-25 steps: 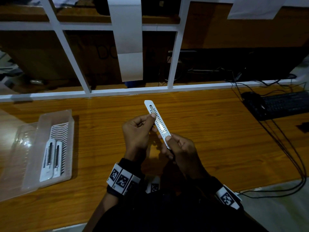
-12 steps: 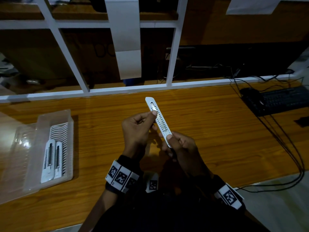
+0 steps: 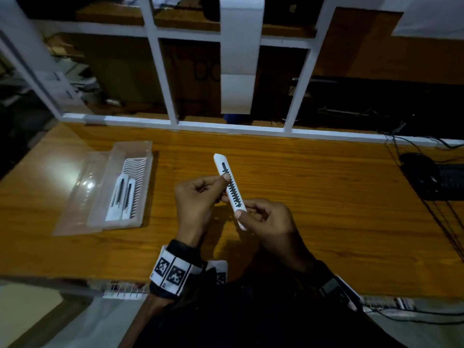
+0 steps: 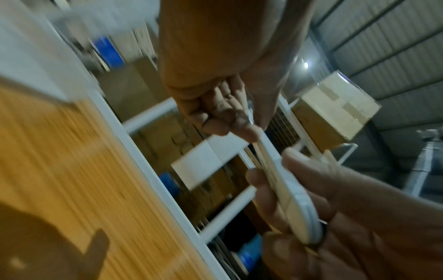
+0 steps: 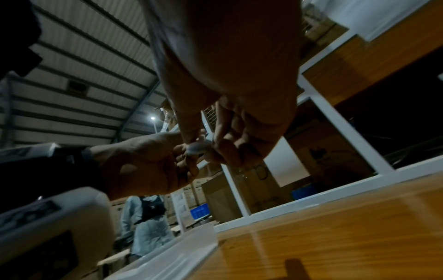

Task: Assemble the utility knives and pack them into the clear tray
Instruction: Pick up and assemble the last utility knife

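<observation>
A white utility knife body (image 3: 229, 187) with a black toothed slot is held in the air above the wooden table (image 3: 313, 197), tip pointing away and left. My left hand (image 3: 200, 197) pinches its upper middle, thumb on the slot. My right hand (image 3: 261, 217) grips its near end between thumb and fingers. The left wrist view shows the knife (image 4: 282, 181) edge-on between both hands. In the right wrist view only its rounded end (image 5: 199, 146) shows. The clear tray (image 3: 123, 187) lies at the left with two white knives (image 3: 123, 199) side by side in it.
A clear lid (image 3: 75, 194) lies under and left of the tray. A white frame rail (image 3: 226, 126) borders the table's far side. A black keyboard (image 3: 442, 182) and cables (image 3: 447, 222) sit at the right. A person in light clothes (image 5: 146, 221) stands beyond the table.
Both hands keep hold of the knife in much the same pose. The head view has swung left, so tray and hands sit further right in the picture.
</observation>
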Demonstrator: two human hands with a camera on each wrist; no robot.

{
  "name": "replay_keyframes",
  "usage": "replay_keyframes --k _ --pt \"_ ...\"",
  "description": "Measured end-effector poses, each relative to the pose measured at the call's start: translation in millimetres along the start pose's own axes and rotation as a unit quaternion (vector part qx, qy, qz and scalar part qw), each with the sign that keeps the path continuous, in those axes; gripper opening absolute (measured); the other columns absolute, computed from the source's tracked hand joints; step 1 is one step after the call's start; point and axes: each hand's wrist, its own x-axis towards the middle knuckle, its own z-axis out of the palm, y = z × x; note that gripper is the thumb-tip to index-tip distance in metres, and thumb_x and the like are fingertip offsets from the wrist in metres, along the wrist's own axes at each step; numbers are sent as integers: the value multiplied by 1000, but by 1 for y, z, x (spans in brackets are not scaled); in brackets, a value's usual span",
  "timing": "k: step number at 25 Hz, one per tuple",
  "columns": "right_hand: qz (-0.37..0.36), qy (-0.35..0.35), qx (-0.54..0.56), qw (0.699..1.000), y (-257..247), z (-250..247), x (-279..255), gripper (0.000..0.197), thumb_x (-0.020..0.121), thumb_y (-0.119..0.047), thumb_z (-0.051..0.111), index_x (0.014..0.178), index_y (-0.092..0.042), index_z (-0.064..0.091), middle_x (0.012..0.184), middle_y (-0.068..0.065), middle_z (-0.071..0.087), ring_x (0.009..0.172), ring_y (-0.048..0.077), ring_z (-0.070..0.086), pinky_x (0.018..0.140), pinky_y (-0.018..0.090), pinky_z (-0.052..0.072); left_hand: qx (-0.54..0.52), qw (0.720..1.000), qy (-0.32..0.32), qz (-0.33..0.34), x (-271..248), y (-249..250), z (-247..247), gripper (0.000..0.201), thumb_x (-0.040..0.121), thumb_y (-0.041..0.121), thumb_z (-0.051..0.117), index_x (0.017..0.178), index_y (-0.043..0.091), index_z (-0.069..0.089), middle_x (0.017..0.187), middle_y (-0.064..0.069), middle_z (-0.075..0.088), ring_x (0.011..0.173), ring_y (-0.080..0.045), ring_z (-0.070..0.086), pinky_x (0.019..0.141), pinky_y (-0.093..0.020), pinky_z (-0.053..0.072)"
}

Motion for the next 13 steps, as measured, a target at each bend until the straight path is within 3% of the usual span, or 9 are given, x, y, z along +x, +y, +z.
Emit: replay_keyframes --k 2,5,6,9,13 --pt "1 -49 3 999 -1 10 -2 26 86 -26 77 111 -20 78 87 9 78 70 31 72 59 52 54 25 999 28 13 -15 2 -25 9 87 13 79 89 3 80 74 -6 79 57 -14 71 53 -24 52" --pt "8 -109 19 994 -2 33 -7 25 81 -22 83 105 -17 79 85 20 74 69 37 70 58 53 52 41 997 62 -5 -39 -2 -62 14 87 12 78 98 3 79 83 -6 81 68 -17 77 57 -26 56" --pt "7 -122 17 992 -4 43 -8 25 80 -20 84 104 -18 78 82 18 74 70 39 71 58 51 53 41 997 70 -12 -45 -2 -75 16 88 11 77 101 2 79 86 -7 81 73 -19 78 59 -27 57" --pt "11 -134 14 991 -6 72 -9 34 76 -16 87 107 -22 73 69 1 72 66 26 71 57 37 53 61 995 80 -21 -55 -7 -110 12 92 9 73 102 8 78 91 -4 81 81 -20 79 66 -34 63" --pt "36 -151 8 988 -4 113 3 42 82 -17 81 119 -4 69 78 8 77 66 32 73 60 46 58 39 995 89 -37 -41 -13 -148 20 93 -1 68 113 -2 73 94 -1 80 82 -13 78 71 -27 62"
